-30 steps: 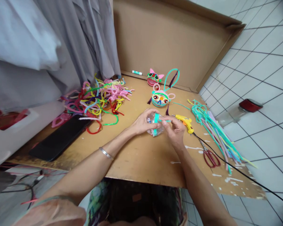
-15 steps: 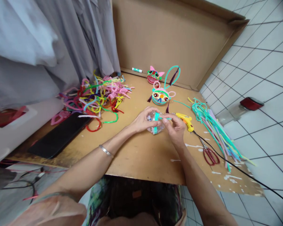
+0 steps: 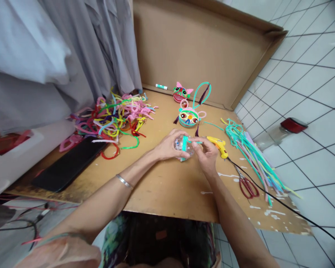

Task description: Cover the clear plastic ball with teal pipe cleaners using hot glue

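My left hand cups a small clear plastic ball from the left, fingers curled round it. A teal pipe cleaner runs over the ball's front. My right hand pinches that teal pipe cleaner at the ball's upper right. Both hands hover just above the cardboard work surface. Behind them stand a finished round owl-like pipe cleaner figure and a second one with pink ears.
A yellow glue gun with a black cord lies right of my hands. Red scissors and a bundle of straight pipe cleaners lie further right. A heap of bent pipe cleaners and a black phone are on the left. A glue stick sits by the cardboard back wall.
Both hands stay on the ball and pipe cleaner with only slight finger shifts. The view wobbles a little.
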`<act>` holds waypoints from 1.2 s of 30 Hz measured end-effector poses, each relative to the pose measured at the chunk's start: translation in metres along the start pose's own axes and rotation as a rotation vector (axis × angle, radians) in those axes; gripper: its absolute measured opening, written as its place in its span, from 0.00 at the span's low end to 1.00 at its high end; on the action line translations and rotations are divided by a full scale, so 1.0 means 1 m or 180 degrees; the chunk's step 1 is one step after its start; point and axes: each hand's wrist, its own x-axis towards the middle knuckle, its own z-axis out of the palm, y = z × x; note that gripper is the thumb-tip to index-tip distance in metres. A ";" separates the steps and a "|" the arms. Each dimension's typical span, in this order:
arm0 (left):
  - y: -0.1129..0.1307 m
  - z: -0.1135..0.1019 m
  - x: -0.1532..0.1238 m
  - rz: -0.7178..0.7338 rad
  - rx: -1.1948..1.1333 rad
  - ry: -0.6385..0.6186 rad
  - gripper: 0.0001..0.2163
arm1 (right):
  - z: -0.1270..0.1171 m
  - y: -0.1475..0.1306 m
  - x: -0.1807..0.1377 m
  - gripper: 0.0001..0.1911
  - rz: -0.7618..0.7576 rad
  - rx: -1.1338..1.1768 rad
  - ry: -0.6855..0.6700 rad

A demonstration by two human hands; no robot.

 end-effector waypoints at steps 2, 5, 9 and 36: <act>0.001 0.001 0.000 0.0022 0.0092 -0.0048 0.41 | 0.000 0.000 0.000 0.08 0.0008 -0.0001 0.0011; 0.003 0.002 -0.001 0.0070 0.0216 -0.0063 0.42 | 0.000 0.000 0.000 0.07 -0.0002 0.0018 0.0038; 0.005 0.005 -0.002 0.0060 0.0298 0.0063 0.37 | 0.000 0.001 0.000 0.06 -0.0094 0.0107 0.0039; 0.003 0.014 -0.008 0.0604 -0.0110 -0.0012 0.36 | 0.001 0.012 0.009 0.25 0.0647 0.0210 0.0474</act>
